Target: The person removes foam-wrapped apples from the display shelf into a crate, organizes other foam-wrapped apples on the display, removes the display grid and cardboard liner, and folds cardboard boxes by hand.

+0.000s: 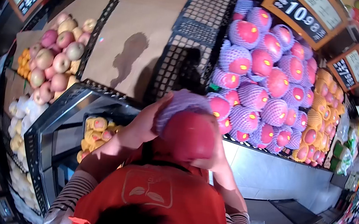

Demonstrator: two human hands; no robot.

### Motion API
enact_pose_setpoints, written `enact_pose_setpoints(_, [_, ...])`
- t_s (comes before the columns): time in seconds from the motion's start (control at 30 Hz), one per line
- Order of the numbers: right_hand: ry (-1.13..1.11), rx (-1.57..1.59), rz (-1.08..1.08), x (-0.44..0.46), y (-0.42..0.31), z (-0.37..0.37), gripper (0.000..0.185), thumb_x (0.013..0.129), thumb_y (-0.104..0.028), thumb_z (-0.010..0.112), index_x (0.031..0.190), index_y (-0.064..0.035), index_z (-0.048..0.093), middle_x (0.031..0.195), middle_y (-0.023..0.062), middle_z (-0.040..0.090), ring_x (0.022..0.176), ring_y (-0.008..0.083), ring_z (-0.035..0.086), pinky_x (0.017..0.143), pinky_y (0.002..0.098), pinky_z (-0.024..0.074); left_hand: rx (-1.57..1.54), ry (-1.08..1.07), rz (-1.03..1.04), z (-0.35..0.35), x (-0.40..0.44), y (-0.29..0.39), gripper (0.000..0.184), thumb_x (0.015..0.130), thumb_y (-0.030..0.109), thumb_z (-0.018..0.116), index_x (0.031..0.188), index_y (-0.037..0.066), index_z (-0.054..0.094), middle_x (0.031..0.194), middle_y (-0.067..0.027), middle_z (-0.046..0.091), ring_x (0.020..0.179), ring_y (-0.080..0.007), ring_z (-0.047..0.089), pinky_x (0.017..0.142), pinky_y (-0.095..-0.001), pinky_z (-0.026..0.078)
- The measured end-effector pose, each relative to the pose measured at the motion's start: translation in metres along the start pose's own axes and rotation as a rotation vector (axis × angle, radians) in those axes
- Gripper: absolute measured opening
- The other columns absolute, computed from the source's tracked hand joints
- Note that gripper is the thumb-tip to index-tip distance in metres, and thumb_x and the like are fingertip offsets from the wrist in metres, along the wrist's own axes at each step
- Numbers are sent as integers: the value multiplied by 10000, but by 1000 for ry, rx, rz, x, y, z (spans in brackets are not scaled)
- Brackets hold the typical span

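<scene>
Close to the camera, above the red apron (150, 190), a large red apple (190, 136) is held between my two hands. A purple foam net (183, 103) covers its upper left part, and the lower right of the apple shows bare. My left hand (148, 119) is wrapped round the net side, its fingers partly hidden behind the net. My right hand (216, 151) curves round the right and lower side of the apple, with its fingers mostly hidden behind the fruit.
Purple-netted apples (266, 64) are stacked at the right, beside yellow-netted fruit (318, 118). Loose apples (56, 56) lie at the left. Cardboard (114, 52) and a black crate (189, 44) are ahead. Price signs (301, 12) stand above. Yellow-netted fruit (96, 134) sits in a lower box.
</scene>
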State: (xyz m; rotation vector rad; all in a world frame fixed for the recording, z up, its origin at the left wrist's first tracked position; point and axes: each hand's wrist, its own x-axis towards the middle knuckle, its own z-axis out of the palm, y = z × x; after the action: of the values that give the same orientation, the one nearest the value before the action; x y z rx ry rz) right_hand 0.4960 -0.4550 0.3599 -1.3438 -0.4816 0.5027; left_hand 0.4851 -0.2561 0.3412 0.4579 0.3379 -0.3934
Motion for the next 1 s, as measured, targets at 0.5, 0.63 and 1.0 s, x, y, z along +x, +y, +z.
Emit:
enact_pose_setpoints(0.5, [-92, -99, -35, 13, -21, 20, 875, 530, -257, 850, 1216, -26, 359, 1115, 113, 470, 1050, 202, 477, 921, 324, 377, 711, 143, 355, 4, -30, -7, 252, 961, 205, 424, 1106, 16, 503, 982, -34, 584, 889, -81, 537, 774, -218, 418])
enact_pose_setpoints(0.63, [-112, -15, 43, 13, -13, 19, 909, 520, -307, 846, 1232, -35, 351, 1143, 113, 451, 1070, 203, 459, 927, 328, 367, 828, 164, 440, -53, -17, -4, 161, 947, 115, 434, 1023, 32, 548, 916, -25, 605, 787, -77, 564, 681, -216, 453])
enact_pose_setpoints(1.0, [295, -390, -46, 12, -20, 10, 869, 515, -270, 855, 1178, 18, 373, 1066, 176, 504, 997, 282, 538, 873, 354, 434, 894, -5, 425, 5, -31, 0, 427, 852, 54, 557, 1231, 13, 366, 1110, -86, 516, 1059, -155, 495, 943, -285, 370])
